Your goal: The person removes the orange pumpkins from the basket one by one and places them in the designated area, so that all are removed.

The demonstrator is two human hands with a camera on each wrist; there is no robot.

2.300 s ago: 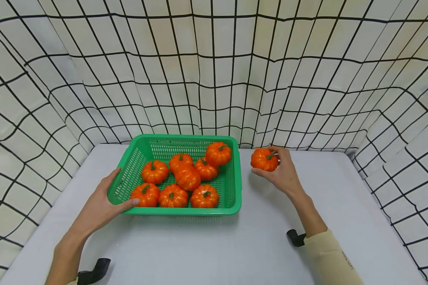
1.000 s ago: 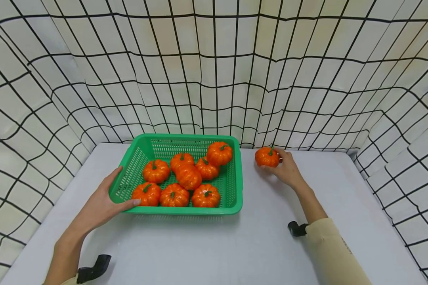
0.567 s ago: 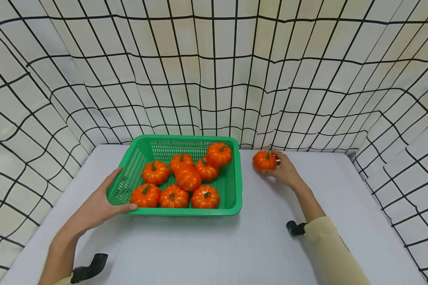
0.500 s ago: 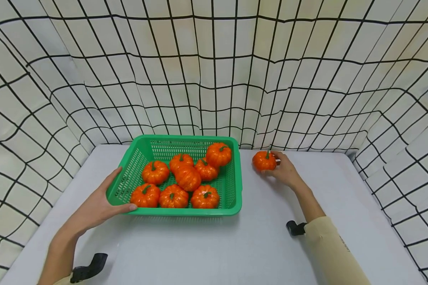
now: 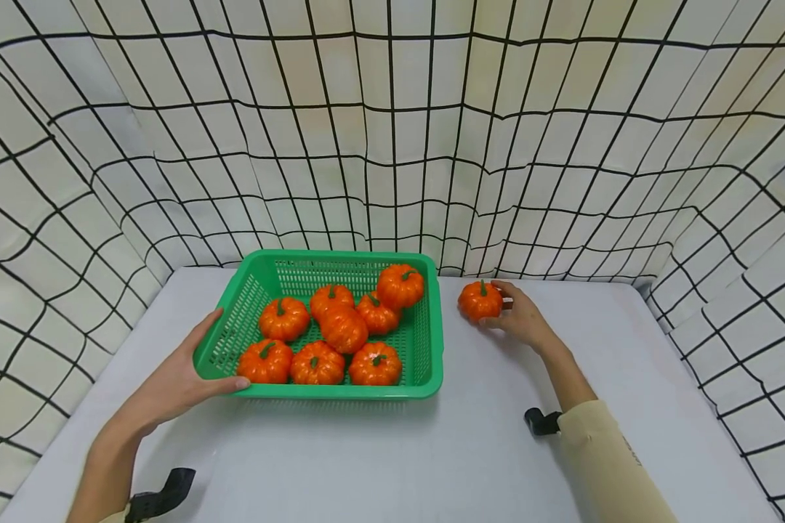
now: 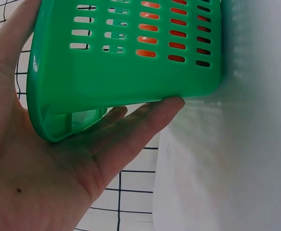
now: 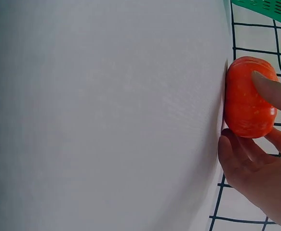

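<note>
The right hand [image 5: 521, 317] pinches an orange pumpkin [image 5: 476, 302] on the surface [image 5: 392, 457], at three o'clock from the green basket [image 5: 340, 391]; the left hand [image 5: 172, 383] grips the basket's eight o'clock corner. The step seems to be placing this pumpkin; the next move probably calls for gentle release.

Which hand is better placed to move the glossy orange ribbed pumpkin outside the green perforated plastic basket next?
Probably the right hand: it touches that glossy orange pumpkin. The left hand holds the left end of the green plastic basket, which lies between that hand and the pumpkin.
</note>
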